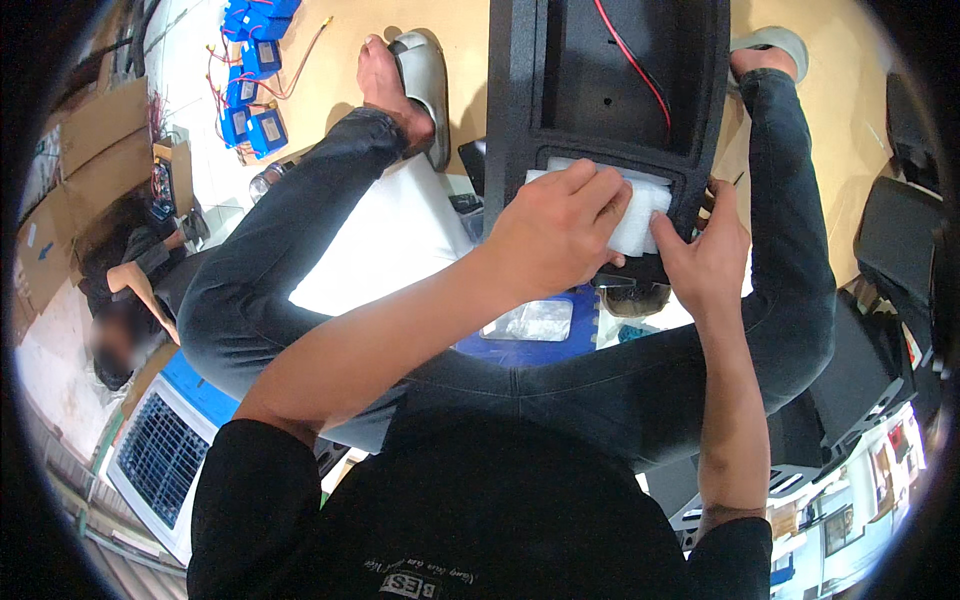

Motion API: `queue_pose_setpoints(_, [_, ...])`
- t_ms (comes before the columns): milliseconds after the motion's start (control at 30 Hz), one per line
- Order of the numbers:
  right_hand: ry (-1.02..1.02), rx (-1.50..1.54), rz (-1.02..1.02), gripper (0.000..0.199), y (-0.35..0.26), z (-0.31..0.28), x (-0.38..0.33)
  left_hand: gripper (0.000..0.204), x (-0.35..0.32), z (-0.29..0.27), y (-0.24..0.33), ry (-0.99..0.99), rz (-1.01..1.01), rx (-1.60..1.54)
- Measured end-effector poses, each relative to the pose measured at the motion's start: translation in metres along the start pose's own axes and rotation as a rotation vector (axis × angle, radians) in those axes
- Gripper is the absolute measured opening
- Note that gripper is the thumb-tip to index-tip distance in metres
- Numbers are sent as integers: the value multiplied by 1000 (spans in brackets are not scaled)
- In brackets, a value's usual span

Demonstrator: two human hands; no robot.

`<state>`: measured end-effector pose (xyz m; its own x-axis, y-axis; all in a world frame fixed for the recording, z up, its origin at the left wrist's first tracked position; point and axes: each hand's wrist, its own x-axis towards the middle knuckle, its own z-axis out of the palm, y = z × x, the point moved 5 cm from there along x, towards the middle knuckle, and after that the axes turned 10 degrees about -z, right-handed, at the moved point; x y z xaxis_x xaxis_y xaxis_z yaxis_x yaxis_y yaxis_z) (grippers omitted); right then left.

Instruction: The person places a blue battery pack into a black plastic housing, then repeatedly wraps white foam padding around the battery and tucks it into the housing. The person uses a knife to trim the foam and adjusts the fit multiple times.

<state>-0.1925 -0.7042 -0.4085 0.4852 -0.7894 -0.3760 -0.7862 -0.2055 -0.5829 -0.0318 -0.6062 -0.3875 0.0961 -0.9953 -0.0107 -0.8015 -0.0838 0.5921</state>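
A long black housing [508, 110] with a deep recess lies in front of me, its near end between my hands. White foam wrap [634, 222] fills a smaller pocket at that near end. My left hand [565, 225] is closed over the foam, fingers bent and pressed together on it. At the housing's right edge, my right hand [708, 255] grips the side, its thumb against the foam and its fingers partly hidden round the edge. A red and black wire pair [640, 65] runs inside the long recess. Whatever lies under the foam is hidden.
Blue battery packs [262, 60] with wires lie on the floor at far left. A white block-like surface [385, 235] stands between my legs, near a blue stool [530, 345]. Another person [140, 280] sits at left. Black cases [900, 235] stand at right.
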Motion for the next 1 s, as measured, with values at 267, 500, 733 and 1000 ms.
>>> queue_pose_setpoints(267, [-18, 170, -45, 46, -12, -8, 3, 73, -1, 2, -5, 1, 37, -79])
queue_pose_setpoints(500, [22, -100, -50, 43, -12, -3, 10, 59, 1, 12, -6, 21, -5, -125])
queue_pose_setpoints(733, [10, -251, -12, 49, -7, -4, 12, 44, 3, 11, 0, 25, -9, -102])
queue_pose_setpoints(1000, [104, -232, -321, 53, -55, -18, -3, 58, -17, -27, -13, 149, -121, -373])
